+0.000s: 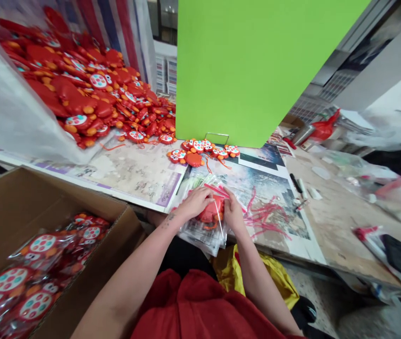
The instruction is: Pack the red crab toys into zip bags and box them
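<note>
My left hand [195, 203] and my right hand [233, 213] both grip a red crab-shaped toy [212, 214] that sits partly inside a clear plastic bag [218, 217]. The bag lies on top of a stack of clear plastic bags [204, 235] at the table's near edge. Fingers of both hands are curled around the toy and bag. A scatter of red strips [266, 216] lies just to the right of my right hand.
A big heap of red crab toys [87, 89] spills from a plastic sheet at the back left; a few loose ones [204, 149] lie before a green board [250, 66]. A cardboard box [27, 207] of bagged toys [34, 282] stands at lower left. Bags and clutter crowd the right.
</note>
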`<state>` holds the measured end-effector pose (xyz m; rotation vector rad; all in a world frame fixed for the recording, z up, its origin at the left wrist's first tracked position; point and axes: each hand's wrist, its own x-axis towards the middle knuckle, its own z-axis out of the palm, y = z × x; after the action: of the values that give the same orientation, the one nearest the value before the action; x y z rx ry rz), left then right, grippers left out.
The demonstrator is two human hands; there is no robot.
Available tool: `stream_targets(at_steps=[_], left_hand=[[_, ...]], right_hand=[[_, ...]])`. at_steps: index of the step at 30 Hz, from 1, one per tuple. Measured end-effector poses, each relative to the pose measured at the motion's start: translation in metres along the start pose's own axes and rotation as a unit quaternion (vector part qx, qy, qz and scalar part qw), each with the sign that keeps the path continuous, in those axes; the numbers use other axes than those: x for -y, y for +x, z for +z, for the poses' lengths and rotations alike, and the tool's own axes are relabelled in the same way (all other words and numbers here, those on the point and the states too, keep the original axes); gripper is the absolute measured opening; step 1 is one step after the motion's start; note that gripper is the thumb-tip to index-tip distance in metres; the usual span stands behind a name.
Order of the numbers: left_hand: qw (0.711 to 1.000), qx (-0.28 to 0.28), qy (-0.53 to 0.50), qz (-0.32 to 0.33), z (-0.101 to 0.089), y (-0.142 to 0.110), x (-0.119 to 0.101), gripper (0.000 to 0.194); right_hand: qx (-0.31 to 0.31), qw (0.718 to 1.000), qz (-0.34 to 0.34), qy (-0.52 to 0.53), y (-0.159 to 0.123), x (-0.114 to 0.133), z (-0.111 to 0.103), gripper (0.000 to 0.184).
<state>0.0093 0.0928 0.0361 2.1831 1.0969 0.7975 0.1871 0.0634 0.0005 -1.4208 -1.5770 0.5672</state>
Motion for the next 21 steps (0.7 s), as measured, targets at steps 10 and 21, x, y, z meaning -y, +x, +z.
stream_targets(at_steps=[10, 21], left_hand=[[0.954, -0.198, -0.182, -0.134, 0.013, -0.018, 0.017, 0.046], [0.867, -0.125, -0.454, -0.161, 0.030, -0.022, 0.034, 0.033]], right_hand=[[-0.022, 0.988, 0.031, 0.148, 0.000, 0.020, -0.001, 0.042], [0.002, 0.981, -0.156, -0.115, 0.023, 0.032, 0.004, 0.033]])
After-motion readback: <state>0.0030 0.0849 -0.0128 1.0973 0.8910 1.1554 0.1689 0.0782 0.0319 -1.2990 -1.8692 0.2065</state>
